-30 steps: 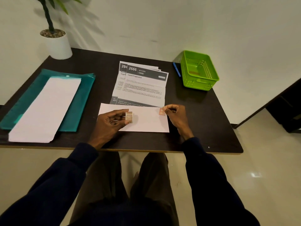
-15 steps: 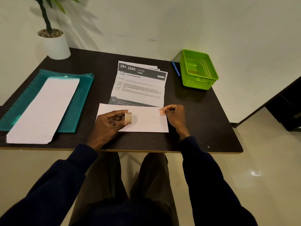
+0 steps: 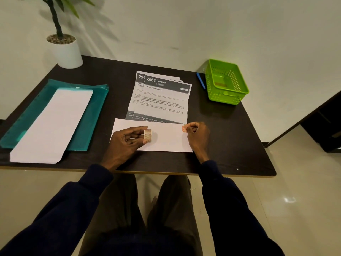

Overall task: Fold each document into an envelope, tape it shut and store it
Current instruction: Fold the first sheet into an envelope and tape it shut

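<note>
Two hands work over a white envelope (image 3: 168,143) that lies flat at the near edge of the dark worktop (image 3: 230,137), directly in front of the seated person. The left hand (image 3: 127,141) rests on the left half of the envelope, its grip closed around a small roll of tape (image 3: 147,135) held between thumb and fingertips. The right hand (image 3: 198,133) sits at the envelope's upper right corner, its grip narrow, pinching a small reddish tape end (image 3: 184,128); whether a strip runs between roll and end cannot be made out. Just behind the envelope, and partly overlapped by its far edge, lie several printed documents (image 3: 164,102), fanned slightly, the top sheet headed "2666 KITCHEN". To the left, well apart from the hands, a teal folder (image 3: 92,115) carries a stack of blank envelopes (image 3: 51,124) that overhangs its near edge. At the far right corner stands a green basket (image 3: 228,97), with a blue pen (image 3: 200,81) just beside its left wall. A potted plant (image 3: 67,52) occupies the far left corner.
</note>
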